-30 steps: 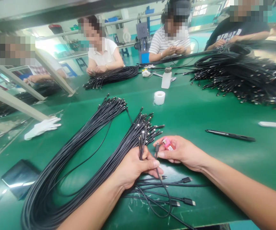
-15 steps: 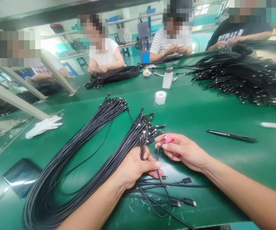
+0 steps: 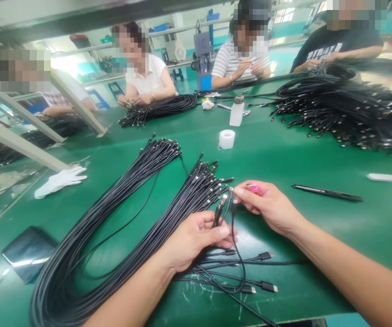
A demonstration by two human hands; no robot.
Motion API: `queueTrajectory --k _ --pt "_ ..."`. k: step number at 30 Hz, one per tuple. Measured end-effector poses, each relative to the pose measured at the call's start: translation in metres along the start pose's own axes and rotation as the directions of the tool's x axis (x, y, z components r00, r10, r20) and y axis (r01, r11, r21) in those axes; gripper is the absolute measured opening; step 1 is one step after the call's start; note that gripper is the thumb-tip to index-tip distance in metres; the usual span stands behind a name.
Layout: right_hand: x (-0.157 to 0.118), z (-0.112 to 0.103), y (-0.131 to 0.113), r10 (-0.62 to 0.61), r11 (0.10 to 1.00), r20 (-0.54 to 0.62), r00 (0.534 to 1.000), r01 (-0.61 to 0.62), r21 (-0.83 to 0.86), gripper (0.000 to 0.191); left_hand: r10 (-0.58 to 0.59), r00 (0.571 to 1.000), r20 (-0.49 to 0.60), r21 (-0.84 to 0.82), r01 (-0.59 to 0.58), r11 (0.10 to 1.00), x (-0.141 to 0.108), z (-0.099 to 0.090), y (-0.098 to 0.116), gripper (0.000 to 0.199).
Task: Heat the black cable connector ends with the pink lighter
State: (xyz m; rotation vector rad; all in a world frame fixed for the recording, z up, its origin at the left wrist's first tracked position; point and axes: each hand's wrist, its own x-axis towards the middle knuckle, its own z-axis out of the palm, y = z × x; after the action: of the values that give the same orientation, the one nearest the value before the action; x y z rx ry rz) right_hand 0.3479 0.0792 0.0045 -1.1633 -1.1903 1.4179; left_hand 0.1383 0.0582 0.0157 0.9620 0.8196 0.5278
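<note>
Left hand [image 3: 189,240]: closed in a narrow grip on a few black cables [image 3: 218,214], thumb lying across them, plug ends standing up past the fingers. Right hand [image 3: 268,207]: also narrow, fingertips pinching a small pink object [image 3: 253,187]. One cable end [image 3: 232,205] sits right at those fingers; cannot tell if it is held or only touching.

The held cables drop into a loose tangle of cables [image 3: 237,272] with metal-tipped plugs [image 3: 269,286], lying under the hands on the green bench top [image 3: 284,156]. A long bundle of cables [image 3: 138,190] fans out just left of the hands, its plug ends gathered close to the left hand, its loops sweeping to the lower left.

Step in hand, by the look of it: going over plug ends a few at a time. With the pink object taking up the right fingers, a further plug would call for a free hold.

Farther off: a white tape roll [image 3: 226,139], a clear bottle [image 3: 237,111] with a metal cap, a white glove [image 3: 60,181], a black pen [image 3: 327,193]. Across the bench, a person in a white shirt [image 3: 145,77] and a person in a striped shirt [image 3: 241,68] work with their hands near more cables, beside a big cable pile [image 3: 345,111].
</note>
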Motion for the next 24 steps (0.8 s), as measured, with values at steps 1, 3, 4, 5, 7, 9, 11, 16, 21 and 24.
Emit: queueTrajectory --k 1,3,4,5,7,9,11,16,21,24 --pt "0.0000 0.0003 0.0004 0.016 1.000 0.009 1.000 -0.017 0.019 0.034 -0.009 1.000 0.003 0.006 0.009 1.000 -0.0004 0.0000 -0.0008 0.030" --pt "0.0000 0.0005 0.0012 0.050 0.997 0.015 0.999 -0.051 0.055 0.034 -0.025 1.000 -0.005 0.011 0.025 1.000 -0.0011 -0.0003 -0.0024 0.033" --pt "0.0000 0.0004 0.0015 0.063 0.995 0.017 0.998 -0.064 0.074 0.034 -0.029 1.000 -0.005 0.013 0.029 1.000 -0.0014 -0.0005 -0.0031 0.034" --pt "0.0001 0.0001 0.0018 0.071 0.993 0.021 0.997 -0.073 0.095 0.034 -0.030 1.000 -0.001 0.016 0.030 0.999 -0.0017 -0.0007 -0.0034 0.034" --pt "0.0001 -0.0009 0.0024 0.084 0.987 0.036 0.996 -0.088 0.136 0.034 -0.034 0.999 0.013 0.024 0.034 0.999 -0.0023 -0.0006 -0.0033 0.034" --pt "-0.0001 -0.0019 0.0029 0.092 0.981 0.051 0.994 -0.099 0.167 0.033 -0.044 0.999 0.026 0.029 0.044 0.999 -0.0028 -0.0001 -0.0023 0.033" --pt "-0.0004 -0.0025 0.0032 0.092 0.977 0.064 0.994 -0.103 0.186 0.032 -0.051 0.998 0.023 0.034 0.051 0.998 -0.0030 0.0003 -0.0010 0.032" --pt "0.0000 -0.0016 0.0026 0.056 0.963 0.084 0.995 -0.076 0.257 0.029 -0.024 1.000 -0.003 0.069 0.024 0.997 -0.0023 -0.0006 -0.0002 0.028" --pt "0.0001 -0.0015 0.0019 0.033 0.953 0.107 0.994 -0.064 0.295 0.025 -0.017 1.000 -0.025 0.021 0.018 1.000 -0.0006 -0.0014 -0.0015 0.030" --pt "-0.0002 -0.0021 0.0018 0.021 0.948 0.109 0.994 -0.055 0.315 0.025 -0.020 0.998 -0.052 0.020 0.021 1.000 0.0003 -0.0012 -0.0017 0.031"
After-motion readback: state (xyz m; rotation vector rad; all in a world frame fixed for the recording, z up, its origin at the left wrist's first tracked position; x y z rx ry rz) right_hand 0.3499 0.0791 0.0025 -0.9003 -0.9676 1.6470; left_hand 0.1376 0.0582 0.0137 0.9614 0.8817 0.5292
